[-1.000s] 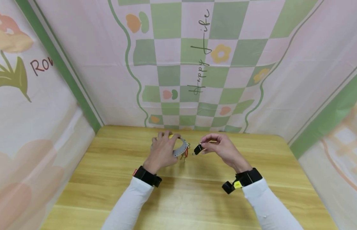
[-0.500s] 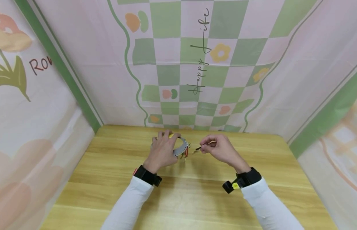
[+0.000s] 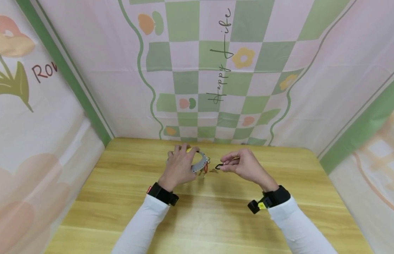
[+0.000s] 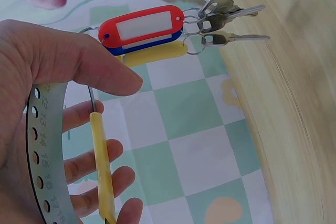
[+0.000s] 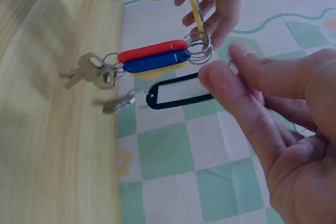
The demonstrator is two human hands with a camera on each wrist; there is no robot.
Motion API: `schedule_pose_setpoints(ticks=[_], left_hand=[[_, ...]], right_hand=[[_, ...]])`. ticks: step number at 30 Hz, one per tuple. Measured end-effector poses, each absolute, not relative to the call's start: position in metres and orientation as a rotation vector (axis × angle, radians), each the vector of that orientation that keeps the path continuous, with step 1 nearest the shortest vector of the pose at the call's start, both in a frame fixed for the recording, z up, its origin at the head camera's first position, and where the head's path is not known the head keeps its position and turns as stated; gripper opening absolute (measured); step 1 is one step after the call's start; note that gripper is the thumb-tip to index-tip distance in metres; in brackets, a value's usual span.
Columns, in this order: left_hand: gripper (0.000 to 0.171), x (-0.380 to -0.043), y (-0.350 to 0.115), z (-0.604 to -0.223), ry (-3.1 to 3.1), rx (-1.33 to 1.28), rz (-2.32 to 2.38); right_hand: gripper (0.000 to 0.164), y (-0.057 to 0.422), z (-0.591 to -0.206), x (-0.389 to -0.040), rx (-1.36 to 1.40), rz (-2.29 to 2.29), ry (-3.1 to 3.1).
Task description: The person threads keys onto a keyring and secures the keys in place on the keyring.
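My left hand point(image 3: 179, 167) grips a grey curved band point(image 4: 50, 156) with numbered holes. A slim yellow piece point(image 4: 102, 169) lies along its fingers in the left wrist view. From rings at the band's end hang a red key tag point(image 4: 144, 24), a blue key tag point(image 5: 157, 62) and a yellow key tag point(image 4: 160, 52), with metal keys point(image 4: 215, 17). Thumb and fingertips of my right hand point(image 3: 246, 169) pinch one end of a black key tag point(image 5: 178, 92) with a white label. Its own key point(image 5: 118, 104) dangles from the other end, close beside the hanging tags.
Both hands are over a wooden table point(image 3: 197, 225). A printed checkered cloth point(image 3: 216, 81) stands behind its back edge, with more printed cloth point(image 3: 41, 141) at the sides. Black straps with small cameras point(image 3: 276, 197) sit on the wrists.
The black key tag has turned in my right fingers, from face-on to edge-on and then to a low tilt, its key swinging toward the hanging tags. My left hand holds still.
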State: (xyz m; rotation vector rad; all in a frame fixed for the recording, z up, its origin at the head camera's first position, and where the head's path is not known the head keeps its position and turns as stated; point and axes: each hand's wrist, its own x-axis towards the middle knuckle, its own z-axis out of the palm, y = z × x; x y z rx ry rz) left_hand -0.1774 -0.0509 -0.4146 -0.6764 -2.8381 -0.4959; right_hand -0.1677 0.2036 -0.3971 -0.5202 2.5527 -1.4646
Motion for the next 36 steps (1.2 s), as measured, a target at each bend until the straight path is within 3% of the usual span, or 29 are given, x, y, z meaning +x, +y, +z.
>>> schedule_pose_setpoints(ticks=[7,20,29,36], left_hand=[[0.083,-0.177,-0.051,-0.415,-2.849,-0.668,-0.505],[0.083,-0.177,-0.053,-0.412,-2.849,-0.667,-0.520],[0.082,-0.177,-0.053,-0.412,-2.851,-0.665,-0.505],[0.082,-0.177,-0.052,-0.413,-2.855,-0.663,-0.503]], right_hand=[[0.006,0.202,-0.398,-0.166,-0.750,-1.313,2.771],[0.008,0.194,-0.406,-0.165,-0.568,-1.538,2.957],[0.012,0.191,-0.414,-0.168,-0.881,-1.153,3.272],[0.014,0.190,-0.417,-0.169,-0.907,-1.138,3.321]])
